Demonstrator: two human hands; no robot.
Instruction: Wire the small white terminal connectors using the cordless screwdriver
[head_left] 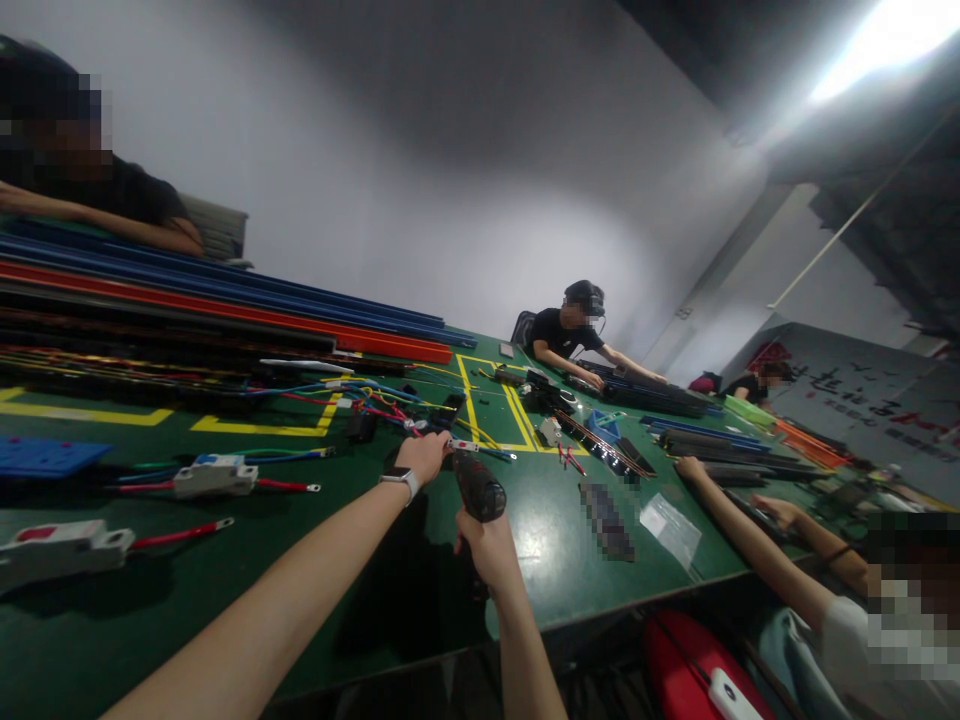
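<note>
A ceiling light [885, 48] glares at upper right, a grey wall [375, 200] standing behind the green table [559, 565].

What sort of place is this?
Looks like an assembly workshop, probably electrical: a long green bench strewn with parts, including a grey unit with red leads; a power driver in the right hand; other people working around it.

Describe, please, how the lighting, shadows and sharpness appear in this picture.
Head view: the ceiling lamp glares white at upper right; in the same view, glare marks the green table right of the right hand, dark shadow left of it; also in head view, the lettered wall looks soft and pixel blocks cover one tabletop item.
</note>
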